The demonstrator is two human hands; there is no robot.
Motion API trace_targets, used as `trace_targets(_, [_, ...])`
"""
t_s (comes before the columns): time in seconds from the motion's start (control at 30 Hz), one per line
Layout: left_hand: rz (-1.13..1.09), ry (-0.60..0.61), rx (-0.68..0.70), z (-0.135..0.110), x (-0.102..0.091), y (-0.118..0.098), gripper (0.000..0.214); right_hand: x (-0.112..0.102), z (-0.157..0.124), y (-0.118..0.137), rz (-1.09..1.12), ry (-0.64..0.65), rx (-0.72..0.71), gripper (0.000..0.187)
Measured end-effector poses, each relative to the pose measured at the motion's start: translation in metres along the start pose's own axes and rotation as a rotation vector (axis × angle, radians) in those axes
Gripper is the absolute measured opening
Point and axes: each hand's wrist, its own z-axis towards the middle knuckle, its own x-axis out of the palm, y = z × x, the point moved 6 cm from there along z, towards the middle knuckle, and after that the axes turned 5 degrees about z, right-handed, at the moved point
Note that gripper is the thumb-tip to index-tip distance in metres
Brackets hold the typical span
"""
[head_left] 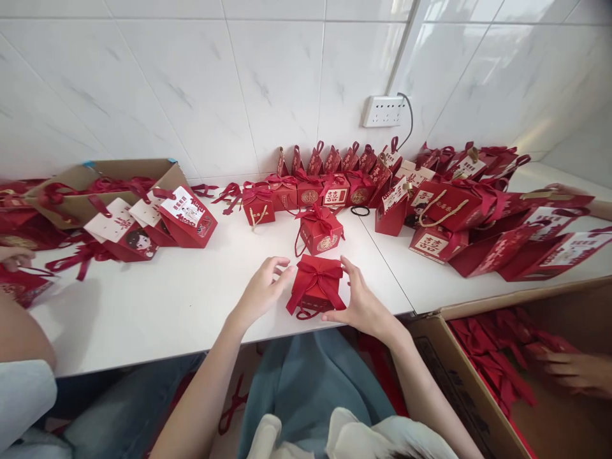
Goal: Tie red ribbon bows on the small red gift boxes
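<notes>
A small red gift box (317, 290) with a ribbon bow on its lid stands near the front edge of the white table (191, 319). To its left is my left hand (268, 287), fingers slightly curled and apart, with a small gap to the box. My right hand (358, 299) is spread along the box's right side, thumb low at the front corner; whether it touches cannot be told. Straight behind stands another red gift box (321, 233) with a bow and a gold round emblem. A dark red cord loop shows at the near box's foot.
Rows of red gift boxes (310, 191) line the wall; red bags (447, 204) crowd the right. White-topped bags (184, 217) stand left before a cardboard box (167, 175). One person's hand (574, 370) reaches into a carton (430, 338); another's hand (14, 258) is far left. A black ring (359, 211) lies behind.
</notes>
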Motion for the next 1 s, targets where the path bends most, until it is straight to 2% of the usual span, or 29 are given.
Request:
trace_targets(0.07, [-0.053,0.023,0.030,0.009,0.013,-0.006,0.030,0.012,0.004,-0.005,0.015,-0.003,-0.010,0.106])
trace_targets(0.13, [-0.080,0.006,0.065,0.012,0.018,-0.010,0.023,0.016,0.004,-0.010,0.045,-0.041,-0.040,0.103])
trace_targets(0.23, [-0.043,-0.137,0.192,-0.001,0.012,-0.023,0.016,0.014,0.000,-0.009,0.085,-0.100,-0.121,0.101])
trace_targets(0.37, [0.143,-0.270,0.557,-0.040,0.009,-0.057,0.004,0.003,-0.010,0.010,0.078,-0.190,-0.242,0.094])
trace_targets(0.47, [0.303,-0.353,0.853,-0.071,0.011,-0.083,0.017,-0.007,-0.017,0.026,0.111,-0.237,-0.310,0.091])
trace_targets(0.57, [0.370,-0.399,1.013,-0.088,0.011,-0.097,0.021,-0.014,-0.024,0.037,0.124,-0.239,-0.352,0.088])
trace_targets(0.87, [0.321,-0.419,1.072,-0.101,0.002,-0.106,0.020,-0.023,-0.036,0.048,0.141,-0.259,-0.359,0.086])
trace_targets(0.93, [0.249,-0.431,1.035,-0.099,-0.003,-0.106,0.025,-0.024,-0.036,0.050,0.139,-0.258,-0.367,0.088])
trace_targets(1.0, [0.124,-0.432,0.901,-0.090,-0.012,-0.101,0.025,-0.026,-0.037,0.053,0.130,-0.250,-0.383,0.089])
